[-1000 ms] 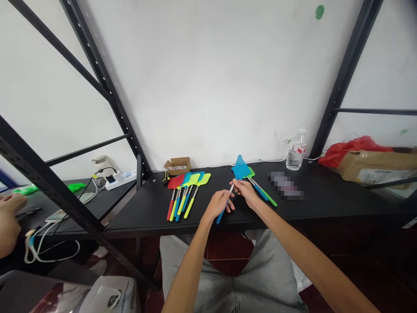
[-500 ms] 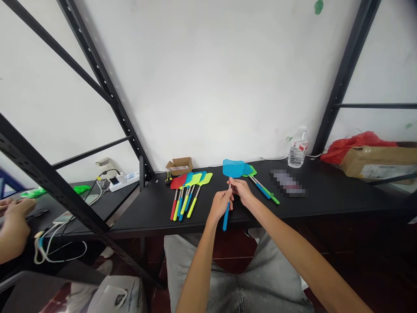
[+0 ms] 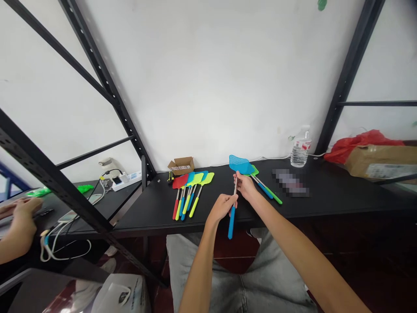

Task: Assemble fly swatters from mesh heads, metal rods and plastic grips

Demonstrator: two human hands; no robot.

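Observation:
A blue fly swatter (image 3: 231, 221) is held between both my hands, its mesh head pointing away from me and tilted. My left hand (image 3: 223, 207) grips the metal shaft just above the blue handle. Higher up, close to the head, my right hand (image 3: 244, 184) pinches the shaft. To the left lies a fanned group of several swatters, among them a red swatter (image 3: 180, 181) and a yellow-green swatter (image 3: 206, 178). Beyond my right hand lie a green swatter (image 3: 276, 198) and another blue-handled swatter (image 3: 265, 190), their heads partly covered by the held one.
A small open cardboard box (image 3: 181, 166) stands at the back by the wall. On the right are a water bottle (image 3: 300, 148), a blurred patch and a larger carton (image 3: 379, 161) with red plastic. Another person's hands (image 3: 24, 211) are at the left table, near a power strip (image 3: 127, 181).
The held swatter's head has tilted and shifted slightly right. My hands have moved farther apart along the shaft, the right one upward, and the handle now hangs lower.

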